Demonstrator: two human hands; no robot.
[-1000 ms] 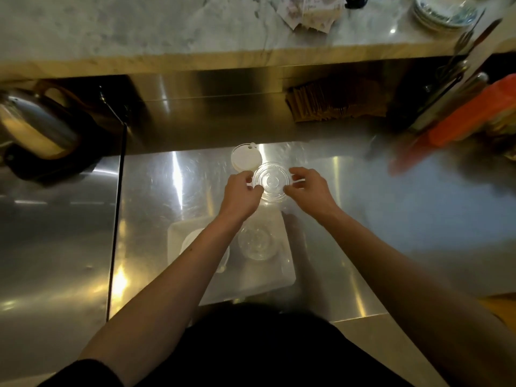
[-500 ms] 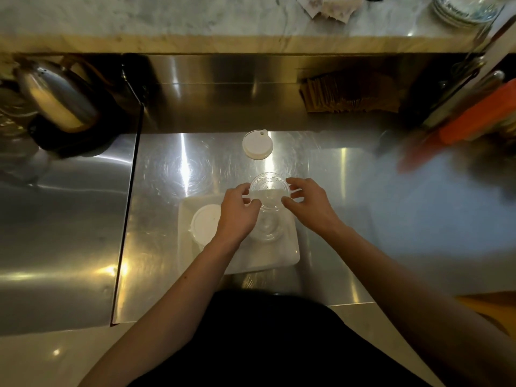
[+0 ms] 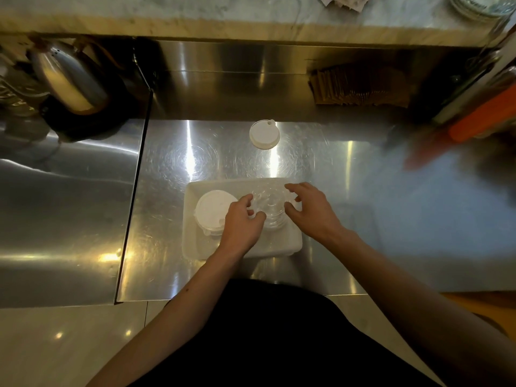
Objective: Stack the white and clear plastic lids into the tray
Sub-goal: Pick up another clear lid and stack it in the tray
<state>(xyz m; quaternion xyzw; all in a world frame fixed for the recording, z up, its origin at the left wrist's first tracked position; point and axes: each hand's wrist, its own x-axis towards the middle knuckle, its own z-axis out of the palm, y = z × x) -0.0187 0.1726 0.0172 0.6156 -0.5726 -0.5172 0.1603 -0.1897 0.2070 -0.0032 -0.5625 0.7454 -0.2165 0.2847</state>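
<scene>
1. Steel counter (image 3: pixel 195 163), dim kitchen: kettle (image 3: pixel 69 76) left, marble shelf (image 3: pixel 223 12) above
2. White tray (image 3: pixel 243 251) sits at my near edge, within easy reach
3. My left hand (image 3: pixel 243 222) and right hand (image 3: pixel 310 210), fingers half-spread, flank the clear lids (image 3: pixel 269 203) over the tray; contact unclear
4. White stack (image 3: pixel 212 210) beside them; one white lid (image 3: pixel 264 134) waits beyond

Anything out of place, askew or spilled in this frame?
One white lid sits alone on the steel counter, beyond the tray, while the other white lids and clear lids are stacked inside it. Nothing looks spilled or damaged.
</scene>
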